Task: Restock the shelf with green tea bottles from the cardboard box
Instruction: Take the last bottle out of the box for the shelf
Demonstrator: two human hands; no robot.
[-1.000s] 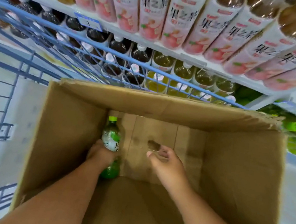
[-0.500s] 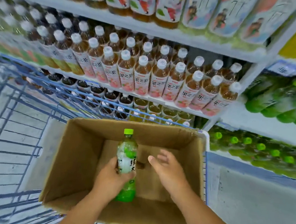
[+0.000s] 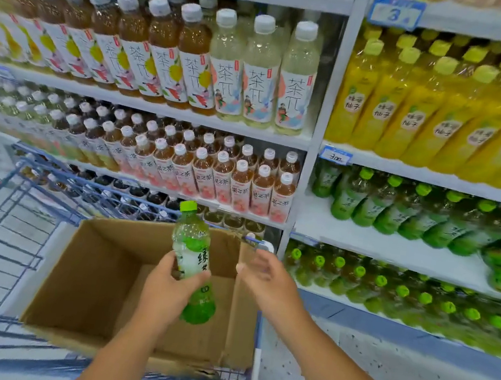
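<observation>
My left hand (image 3: 167,289) grips a green tea bottle (image 3: 192,257) round its middle and holds it upright above the open cardboard box (image 3: 92,280). The bottle has a light green cap and a white and green label. Just to the bottle's right, over the box's right wall, my right hand (image 3: 264,281) hovers with relaxed fingers, holding nothing. The box's floor that shows is bare. On the right, the shelf (image 3: 381,242) carries green tea bottles (image 3: 402,212) at the back and right, with bare white board at its front left.
The box sits in a blue wire cart (image 3: 2,234) in front of the shelving. A white upright (image 3: 322,135) splits the left bay of brown and pale tea bottles from the right bay. Yellow drinks fill the upper right shelf; more green bottles (image 3: 390,292) stand below.
My left hand has lifted the bottle from the box's bottom to above its rim. My right hand rose out of the box. The view swung up and right toward the shelves.
</observation>
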